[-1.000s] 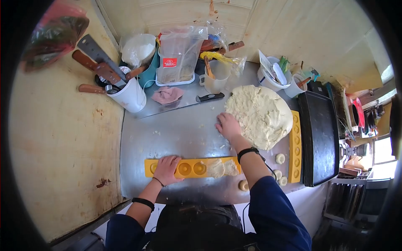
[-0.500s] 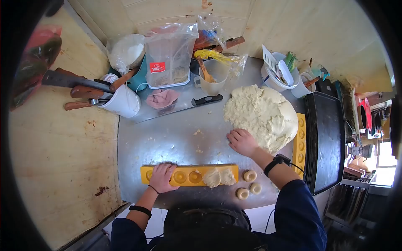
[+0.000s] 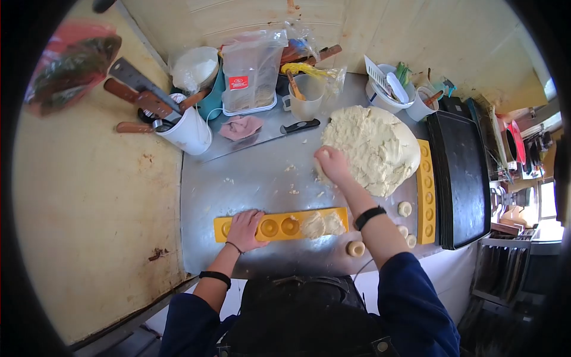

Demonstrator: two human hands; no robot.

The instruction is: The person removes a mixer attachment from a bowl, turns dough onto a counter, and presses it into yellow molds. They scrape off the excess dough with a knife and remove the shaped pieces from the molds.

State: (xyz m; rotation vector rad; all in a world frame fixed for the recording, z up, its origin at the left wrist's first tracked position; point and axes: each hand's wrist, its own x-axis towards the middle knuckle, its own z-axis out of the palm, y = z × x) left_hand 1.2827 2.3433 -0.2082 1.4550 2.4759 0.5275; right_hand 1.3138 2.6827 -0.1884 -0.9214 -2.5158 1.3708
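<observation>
hanging bag: a reddish plastic bag at the far left, against the wall.
knife bucket: a white bucket with several wooden-handled tools leaning out to the left.
pink cloth: a crumpled pink cloth on the metal table, near the bucket.
left hand: the left hand lies across the left part of a yellow mould, gripping it, fingers over the far edge and thumb at the near edge.
yellow mould: flat near the table's front edge; one round hollow shows left of the hand, two to its right, and soft dough lumps cover the right end.
long knife: a black-handled knife lies beyond, blade pointing left.
right hand: the right hand is at the left edge of the big dough mass, fingers curled in; cannot tell how far they close or whether they hold any.
dough mass: rough-topped, on the table's right half.
small rounds: four dimpled rounds near the front right, one apart from the others.
second mould: another yellow strip right of the dough, beside dark trays in a stack.
</observation>
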